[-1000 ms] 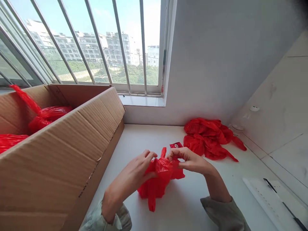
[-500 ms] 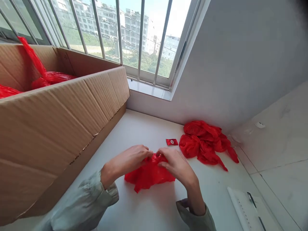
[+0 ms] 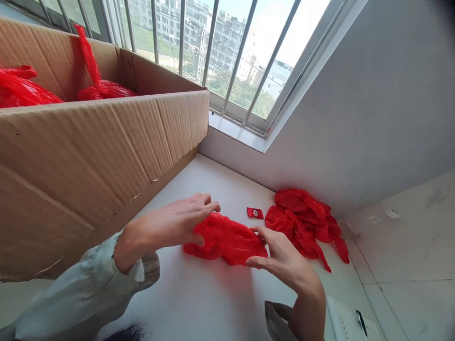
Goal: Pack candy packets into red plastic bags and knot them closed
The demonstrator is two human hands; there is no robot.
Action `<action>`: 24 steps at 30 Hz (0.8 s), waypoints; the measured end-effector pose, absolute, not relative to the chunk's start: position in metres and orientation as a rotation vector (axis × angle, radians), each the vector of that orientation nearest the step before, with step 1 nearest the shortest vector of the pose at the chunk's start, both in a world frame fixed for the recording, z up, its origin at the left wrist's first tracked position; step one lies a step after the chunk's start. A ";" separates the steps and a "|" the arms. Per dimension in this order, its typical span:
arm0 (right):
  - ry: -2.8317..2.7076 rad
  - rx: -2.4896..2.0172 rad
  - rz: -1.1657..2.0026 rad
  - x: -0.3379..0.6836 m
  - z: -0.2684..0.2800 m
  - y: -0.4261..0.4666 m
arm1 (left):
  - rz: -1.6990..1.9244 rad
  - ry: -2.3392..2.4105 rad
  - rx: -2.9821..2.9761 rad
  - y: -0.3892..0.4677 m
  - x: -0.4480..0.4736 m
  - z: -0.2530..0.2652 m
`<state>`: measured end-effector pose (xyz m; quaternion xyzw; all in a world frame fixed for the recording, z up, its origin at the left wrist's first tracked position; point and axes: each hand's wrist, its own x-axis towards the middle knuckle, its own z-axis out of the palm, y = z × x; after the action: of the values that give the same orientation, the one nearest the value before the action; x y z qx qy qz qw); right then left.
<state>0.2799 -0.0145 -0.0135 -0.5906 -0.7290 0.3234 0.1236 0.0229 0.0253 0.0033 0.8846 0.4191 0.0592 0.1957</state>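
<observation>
A crumpled red plastic bag (image 3: pixel 227 239) lies on the white tabletop between my hands. My left hand (image 3: pixel 174 220) is open at the bag's left end, its thumb against the plastic and its fingers stretched over the top edge. At the right end, my right hand (image 3: pixel 280 258) has its thumb and fingers curved around the bag, gripping it. What the bag contains, if anything, cannot be seen. Just beyond it rests a small red packet (image 3: pixel 255 213), close to a heap of red plastic bags (image 3: pixel 302 222).
A large open cardboard box (image 3: pixel 106 137) stands on the left with red bags (image 3: pixel 106 90) inside. Behind are a barred window (image 3: pixel 231 61) and a grey wall (image 3: pixel 337 132). Near the front right lies a white board-like object (image 3: pixel 341 317) with a pen (image 3: pixel 361 323) on it.
My hands have moved apart from the gathered top of the bag to its two ends. The bag now lies more spread out sideways. The view has shifted, showing more inside the box.
</observation>
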 end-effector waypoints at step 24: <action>-1.718 -1.948 0.606 0.306 -0.011 -0.003 | 0.437 0.509 2.430 0.037 0.001 0.020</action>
<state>0.3062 -0.0033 -0.0115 -0.7099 -0.6260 0.2210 0.2352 0.0010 0.0372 0.0199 0.9179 0.1921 0.1651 0.3054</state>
